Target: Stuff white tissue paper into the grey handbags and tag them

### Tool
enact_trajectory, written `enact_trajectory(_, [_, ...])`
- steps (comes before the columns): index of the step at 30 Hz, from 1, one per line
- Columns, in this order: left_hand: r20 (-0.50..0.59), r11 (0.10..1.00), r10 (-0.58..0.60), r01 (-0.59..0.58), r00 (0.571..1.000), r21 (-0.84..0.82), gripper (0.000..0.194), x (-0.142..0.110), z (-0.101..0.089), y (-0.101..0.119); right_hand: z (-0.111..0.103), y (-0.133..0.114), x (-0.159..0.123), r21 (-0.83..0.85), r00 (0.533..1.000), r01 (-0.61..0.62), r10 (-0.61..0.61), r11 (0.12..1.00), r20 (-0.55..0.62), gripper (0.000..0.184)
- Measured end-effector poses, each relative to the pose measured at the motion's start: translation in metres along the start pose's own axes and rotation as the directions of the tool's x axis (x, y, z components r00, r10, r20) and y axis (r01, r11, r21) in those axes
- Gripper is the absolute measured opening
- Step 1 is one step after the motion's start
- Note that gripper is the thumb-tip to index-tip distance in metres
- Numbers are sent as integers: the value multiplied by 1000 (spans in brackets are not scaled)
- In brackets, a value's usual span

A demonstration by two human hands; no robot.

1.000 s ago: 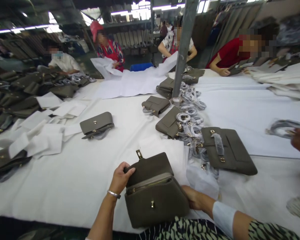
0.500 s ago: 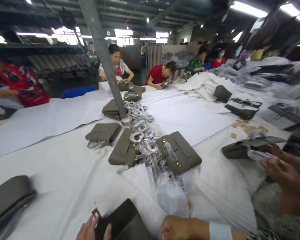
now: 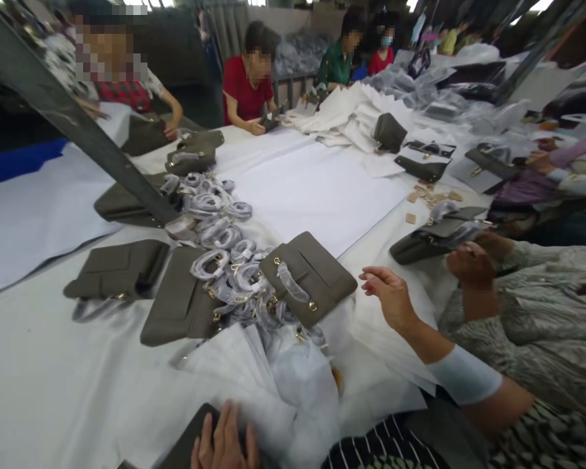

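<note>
At the bottom edge, my left hand (image 3: pixel 224 440) lies with its fingers stretched over a dark olive handbag (image 3: pixel 188 440), much of which is cut off by the frame. My right hand (image 3: pixel 388 296) hovers over white sheets, holding nothing, its fingers partly extended and apart. Close to its fingertips, without clear contact, is an olive handbag (image 3: pixel 322 277) with a plastic-wrapped handle and gold fittings. That bag rests partly on a pile of plastic-wrapped straps (image 3: pixel 244 273). White tissue sheets (image 3: pixel 244 368) lie between my hands.
More olive handbags (image 3: pixel 120 267) lie left of the straps. A slanted metal post (image 3: pixel 78 117) crosses the upper left. At right, a co-worker's hand (image 3: pixel 471 264) is at another handbag (image 3: pixel 410 241). Small tan squares (image 3: pixel 432 195) and a heap of white paper (image 3: pixel 342 114) lie farther back.
My right hand has moved up and forward from the near bag to beside the wrapped-handle bag. My left hand remains at the near bag. The view has turned right and down.
</note>
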State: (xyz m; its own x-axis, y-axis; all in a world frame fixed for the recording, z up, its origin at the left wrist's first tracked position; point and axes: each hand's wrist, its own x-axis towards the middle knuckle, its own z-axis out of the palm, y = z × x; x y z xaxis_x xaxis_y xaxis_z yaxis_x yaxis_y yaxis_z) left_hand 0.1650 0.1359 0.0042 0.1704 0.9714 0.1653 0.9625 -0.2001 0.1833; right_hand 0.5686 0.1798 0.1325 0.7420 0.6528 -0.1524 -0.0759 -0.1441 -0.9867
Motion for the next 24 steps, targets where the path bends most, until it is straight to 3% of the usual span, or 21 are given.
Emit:
enact_trajectory(2, [43, 1000, 25, -25, 999, -8, 48, 2, -5, 2, -15, 13, -1, -27, 997, -79, 78, 997, -12, 30])
enact_trajectory(4, [67, 999, 45, -44, 997, -9, 47, 4, -9, 4, -19, 23, -11, -130, 988, -75, 91, 989, 122, 29])
enact_trajectory(5, [70, 999, 52, -52, 996, -6, 47, 5, -11, 5, -18, 28, -18, -211, 971, -10, 60, 978, 232, 27])
enact_trajectory(7, [67, 998, 60, -61, 996, 6, 47, 6, -12, 7, -14, 36, -36, -353, 872, 243, -44, 903, 488, 21])
enact_trajectory(10, [56, 997, 66, -67, 996, 22, 45, 6, -13, 9, -10, 50, -62, -412, 645, 593, -103, 691, 757, 23])
enact_trajectory(12, [28, 998, 63, -64, 998, 19, 42, 6, -14, 11, -13, 59, -78, -418, 569, 680, -74, 603, 819, 26])
enact_trajectory(18, [-36, 998, 61, -61, 998, -10, 40, 5, -14, 13, -29, 68, -117, -308, 331, 840, 26, 446, 943, 30])
enact_trajectory(20, [-68, 997, 67, -68, 995, -25, 39, 4, -12, 11, -30, 73, -127, -312, 314, 877, 55, 366, 948, 41])
enact_trajectory(24, [-183, 995, 91, -98, 979, -32, 37, 1, 0, 3, -21, 97, -137, -378, 393, 909, -57, 175, 918, 39])
